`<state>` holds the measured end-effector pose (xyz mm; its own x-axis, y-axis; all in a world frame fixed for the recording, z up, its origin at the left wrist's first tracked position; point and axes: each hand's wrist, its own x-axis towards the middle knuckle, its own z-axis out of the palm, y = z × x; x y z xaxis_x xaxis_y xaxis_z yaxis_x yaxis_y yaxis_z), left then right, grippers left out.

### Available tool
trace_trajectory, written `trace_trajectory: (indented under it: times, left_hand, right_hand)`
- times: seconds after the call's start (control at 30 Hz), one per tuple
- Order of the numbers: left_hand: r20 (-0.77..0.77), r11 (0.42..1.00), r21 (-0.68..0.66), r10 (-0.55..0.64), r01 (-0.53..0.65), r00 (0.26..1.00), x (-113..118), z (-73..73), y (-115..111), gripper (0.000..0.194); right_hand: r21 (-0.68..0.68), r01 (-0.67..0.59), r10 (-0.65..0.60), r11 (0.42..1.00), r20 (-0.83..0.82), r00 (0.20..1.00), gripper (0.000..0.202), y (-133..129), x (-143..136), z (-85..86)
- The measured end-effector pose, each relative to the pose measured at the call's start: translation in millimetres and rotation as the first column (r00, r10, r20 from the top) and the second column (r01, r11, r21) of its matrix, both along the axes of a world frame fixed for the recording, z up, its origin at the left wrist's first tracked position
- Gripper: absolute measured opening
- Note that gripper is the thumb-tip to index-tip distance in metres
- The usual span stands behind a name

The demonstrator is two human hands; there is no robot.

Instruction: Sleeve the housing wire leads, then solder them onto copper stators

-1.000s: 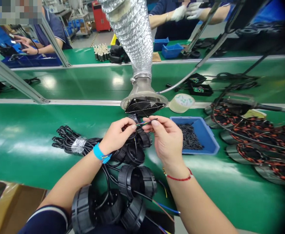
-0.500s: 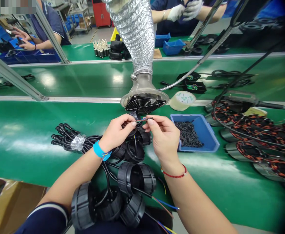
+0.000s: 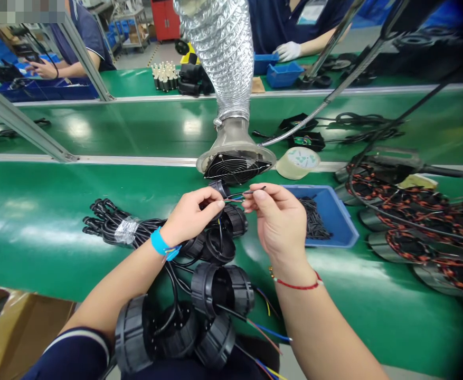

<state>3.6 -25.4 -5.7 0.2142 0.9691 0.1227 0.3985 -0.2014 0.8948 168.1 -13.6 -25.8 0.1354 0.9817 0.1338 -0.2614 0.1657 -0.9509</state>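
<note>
My left hand point(image 3: 195, 214) is closed in a pinch on the thin coloured wires point(image 3: 234, 200) of a cable, their loose ends pointing right. At the wire ends, my right hand point(image 3: 281, 221) pinches a short black sleeve point(image 3: 260, 190) between thumb and forefinger; whether a wire sits inside it I cannot tell. Below the hands lie black ring-shaped housings point(image 3: 215, 287) with cables running through them. Several have blue, brown and yellow wire ends sticking out. A blue bin point(image 3: 340, 224) of short black sleeves point(image 3: 314, 219) stands partly behind my right hand.
A fume hood point(image 3: 235, 150) on a foil duct hangs just beyond my hands. Taped black cables point(image 3: 126, 229) lie left. A tape roll point(image 3: 298, 162) stands behind the bin, and wound metal stators point(image 3: 425, 227) fill the right side. Two co-workers sit across the bench.
My right hand has moved right and slightly away from my left hand, with the black sleeve in its fingers. My left hand has barely moved. A co-worker's gloved hand has lowered to the blue bins.
</note>
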Motion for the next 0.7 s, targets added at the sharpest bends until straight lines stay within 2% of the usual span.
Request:
trace_trajectory:
  times: [0.17, 0.33, 0.57, 0.7]
  left_hand:
    - [-0.005, 1.000, 0.001, 0.001, -0.001, 1.000, 0, -0.8, 0, 0.015]
    - [-0.002, 1.000, 0.008, -0.003, 0.003, 1.000, 0, -0.8, 0, 0.016]
    - [0.029, 1.000, -0.012, 0.004, -0.003, 1.000, 0, -1.1, 1, 0.015]
    - [0.146, 0.998, -0.058, 0.021, -0.013, 0.989, 0, -3.1, 2, 0.018]
  right_hand:
    - [0.108, 0.000, -0.014, 0.994, 0.134, 0.991, 0.013, -4, 3, 1.9]
    - [0.143, -0.032, 0.004, 0.989, 0.192, 0.981, 0.012, -5, 8, 3.1]
    - [0.065, -0.155, 0.124, 0.986, 0.340, 0.932, 0.013, 1, 17, 2.4]
    - [0.014, -0.212, 0.198, 0.977, 0.302, 0.932, 0.017, 3, 15, 0.2]
